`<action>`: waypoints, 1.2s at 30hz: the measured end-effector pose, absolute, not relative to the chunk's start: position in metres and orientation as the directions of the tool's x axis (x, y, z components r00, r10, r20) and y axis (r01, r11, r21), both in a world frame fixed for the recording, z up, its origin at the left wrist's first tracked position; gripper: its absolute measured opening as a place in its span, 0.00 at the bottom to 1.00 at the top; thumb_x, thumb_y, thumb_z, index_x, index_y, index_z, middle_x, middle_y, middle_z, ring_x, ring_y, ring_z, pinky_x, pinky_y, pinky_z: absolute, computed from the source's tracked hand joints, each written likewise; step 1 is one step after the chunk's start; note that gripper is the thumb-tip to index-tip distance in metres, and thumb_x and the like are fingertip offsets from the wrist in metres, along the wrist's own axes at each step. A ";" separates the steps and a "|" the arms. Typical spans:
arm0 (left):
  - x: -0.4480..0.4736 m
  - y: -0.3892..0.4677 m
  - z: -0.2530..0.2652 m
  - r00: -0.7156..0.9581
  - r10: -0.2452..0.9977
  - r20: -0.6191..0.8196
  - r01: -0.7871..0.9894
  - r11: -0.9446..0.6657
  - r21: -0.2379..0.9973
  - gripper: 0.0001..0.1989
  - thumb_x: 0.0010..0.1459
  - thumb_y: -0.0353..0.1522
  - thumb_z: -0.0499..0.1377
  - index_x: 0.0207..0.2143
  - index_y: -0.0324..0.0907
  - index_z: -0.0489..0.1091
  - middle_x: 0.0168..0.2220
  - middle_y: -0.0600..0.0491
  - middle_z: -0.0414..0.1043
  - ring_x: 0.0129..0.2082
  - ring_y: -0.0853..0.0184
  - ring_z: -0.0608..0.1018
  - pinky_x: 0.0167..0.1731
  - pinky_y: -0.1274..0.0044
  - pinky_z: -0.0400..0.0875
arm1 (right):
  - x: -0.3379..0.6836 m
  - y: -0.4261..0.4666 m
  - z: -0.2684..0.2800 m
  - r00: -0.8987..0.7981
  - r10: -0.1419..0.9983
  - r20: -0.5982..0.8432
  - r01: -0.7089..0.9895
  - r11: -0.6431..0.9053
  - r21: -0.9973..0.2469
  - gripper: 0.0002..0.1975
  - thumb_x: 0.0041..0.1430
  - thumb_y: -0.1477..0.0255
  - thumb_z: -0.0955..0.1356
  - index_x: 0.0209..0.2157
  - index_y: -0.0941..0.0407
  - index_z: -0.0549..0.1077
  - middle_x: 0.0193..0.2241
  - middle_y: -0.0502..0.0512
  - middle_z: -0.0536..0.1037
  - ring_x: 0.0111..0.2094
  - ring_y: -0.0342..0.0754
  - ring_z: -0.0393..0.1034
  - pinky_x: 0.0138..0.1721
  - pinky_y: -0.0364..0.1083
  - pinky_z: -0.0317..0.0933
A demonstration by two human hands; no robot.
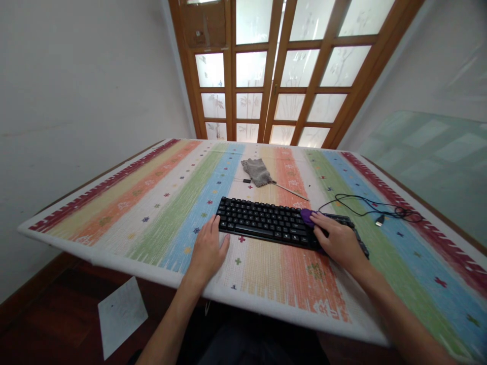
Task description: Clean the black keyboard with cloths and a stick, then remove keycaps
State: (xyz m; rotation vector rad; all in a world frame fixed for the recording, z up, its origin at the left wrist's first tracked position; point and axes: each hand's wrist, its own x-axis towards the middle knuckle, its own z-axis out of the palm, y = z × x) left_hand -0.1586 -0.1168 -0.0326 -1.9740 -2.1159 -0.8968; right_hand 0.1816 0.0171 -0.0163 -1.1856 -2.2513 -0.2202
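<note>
A black keyboard (262, 220) lies flat on the striped tablecloth, its keys facing up. My left hand (208, 246) holds its left end, with the fingers along the short edge and the thumb by the front corner. My right hand (337, 238) is on the right part of the keyboard, fingers closed over a purple cloth (307, 217) pressed on the keys. Part of the cloth is hidden under the palm. From the back right of the keyboard runs a black cable (355, 196), loosely coiled, ending in a USB plug (379, 220).
Behind the keyboard lies a crumpled grey knitted piece (257, 172), with a thin stick (291, 190) beside it. A small black object (247, 181) is to its left. A white stool or board (122, 317) stands below the table's front left edge. Wood-framed glass doors (266, 71) are beyond.
</note>
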 end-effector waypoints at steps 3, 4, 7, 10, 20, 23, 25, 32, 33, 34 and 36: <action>-0.158 -0.117 -0.032 -0.147 0.875 0.461 0.943 -0.017 0.334 0.26 0.65 0.35 0.52 0.62 0.34 0.55 0.61 0.35 0.63 0.61 0.50 0.67 0.59 0.56 0.63 | 0.177 0.014 -0.026 -0.511 0.675 0.532 0.762 0.643 -0.084 0.21 0.63 0.73 0.59 0.51 0.62 0.76 0.54 0.63 0.75 0.57 0.56 0.70 0.58 0.55 0.66; -0.158 -0.116 -0.032 -0.146 0.875 0.461 0.943 -0.017 0.331 0.26 0.65 0.35 0.52 0.62 0.35 0.55 0.61 0.35 0.63 0.61 0.50 0.67 0.59 0.55 0.63 | 0.175 0.012 -0.027 -0.511 0.679 0.527 0.767 0.637 -0.076 0.21 0.63 0.74 0.59 0.52 0.62 0.76 0.55 0.63 0.75 0.57 0.55 0.70 0.57 0.55 0.66; -0.159 -0.116 -0.033 -0.142 0.877 0.460 0.945 -0.017 0.326 0.26 0.65 0.35 0.52 0.62 0.35 0.55 0.61 0.35 0.63 0.61 0.50 0.67 0.59 0.55 0.63 | 0.171 0.010 -0.025 -0.481 0.711 0.513 0.810 0.584 -0.050 0.21 0.62 0.76 0.59 0.51 0.61 0.77 0.53 0.62 0.77 0.54 0.56 0.72 0.54 0.54 0.69; -0.159 -0.116 -0.033 -0.145 0.879 0.455 0.946 -0.013 0.325 0.26 0.65 0.35 0.52 0.62 0.34 0.54 0.61 0.35 0.62 0.61 0.50 0.67 0.59 0.55 0.63 | 0.168 0.009 -0.020 -0.460 0.735 0.497 0.838 0.545 -0.029 0.19 0.60 0.77 0.61 0.48 0.59 0.78 0.50 0.62 0.79 0.50 0.57 0.76 0.49 0.53 0.72; -0.159 -0.116 -0.034 -0.155 0.873 0.463 0.943 -0.008 0.332 0.26 0.65 0.34 0.53 0.62 0.35 0.55 0.61 0.35 0.63 0.61 0.50 0.67 0.59 0.56 0.64 | 0.176 0.004 -0.006 -0.437 0.771 0.463 0.861 0.508 -0.033 0.17 0.62 0.74 0.61 0.43 0.56 0.81 0.41 0.58 0.83 0.37 0.54 0.80 0.40 0.49 0.74; -0.159 -0.117 -0.035 -0.151 0.876 0.459 0.942 -0.013 0.334 0.26 0.65 0.35 0.53 0.62 0.35 0.55 0.61 0.35 0.63 0.61 0.51 0.67 0.60 0.56 0.63 | 0.182 0.000 -0.003 -0.403 0.789 0.465 0.869 0.488 -0.075 0.18 0.63 0.71 0.61 0.44 0.55 0.81 0.35 0.57 0.84 0.33 0.54 0.80 0.36 0.48 0.74; -0.159 -0.117 -0.035 -0.150 0.877 0.456 0.943 -0.011 0.332 0.26 0.64 0.34 0.53 0.62 0.34 0.55 0.61 0.35 0.63 0.61 0.51 0.67 0.60 0.56 0.63 | 0.183 -0.007 -0.008 -0.431 0.768 0.475 0.843 0.530 -0.091 0.19 0.64 0.70 0.60 0.46 0.56 0.80 0.39 0.58 0.83 0.38 0.55 0.80 0.41 0.50 0.74; -0.159 -0.116 -0.035 -0.147 0.869 0.472 0.948 -0.013 0.318 0.26 0.65 0.35 0.53 0.63 0.36 0.54 0.61 0.36 0.63 0.61 0.50 0.67 0.59 0.56 0.64 | 0.181 -0.043 -0.046 -0.540 0.659 0.523 0.768 0.640 -0.014 0.27 0.65 0.77 0.57 0.64 0.63 0.61 0.62 0.65 0.67 0.64 0.56 0.58 0.62 0.58 0.60; -0.159 -0.116 -0.036 -0.143 0.869 0.474 0.949 -0.015 0.315 0.26 0.65 0.35 0.53 0.63 0.36 0.54 0.61 0.36 0.63 0.61 0.50 0.67 0.59 0.56 0.64 | 0.182 -0.046 -0.049 -0.541 0.661 0.521 0.771 0.637 -0.008 0.29 0.64 0.79 0.57 0.67 0.62 0.57 0.63 0.64 0.66 0.65 0.56 0.57 0.63 0.58 0.59; -0.160 -0.116 -0.036 -0.139 0.869 0.475 0.950 -0.018 0.311 0.26 0.65 0.35 0.53 0.62 0.35 0.55 0.61 0.35 0.63 0.61 0.50 0.67 0.59 0.56 0.64 | 0.182 -0.049 -0.050 -0.542 0.662 0.518 0.773 0.635 -0.002 0.32 0.63 0.81 0.57 0.68 0.61 0.53 0.63 0.64 0.65 0.65 0.55 0.56 0.63 0.59 0.59; -0.160 -0.116 -0.036 -0.129 0.869 0.478 0.953 -0.025 0.303 0.26 0.65 0.35 0.52 0.62 0.34 0.55 0.60 0.34 0.64 0.60 0.49 0.68 0.59 0.55 0.64 | 0.182 -0.052 -0.050 -0.549 0.660 0.513 0.775 0.632 0.016 0.35 0.62 0.83 0.56 0.70 0.59 0.46 0.63 0.64 0.65 0.66 0.55 0.56 0.63 0.59 0.59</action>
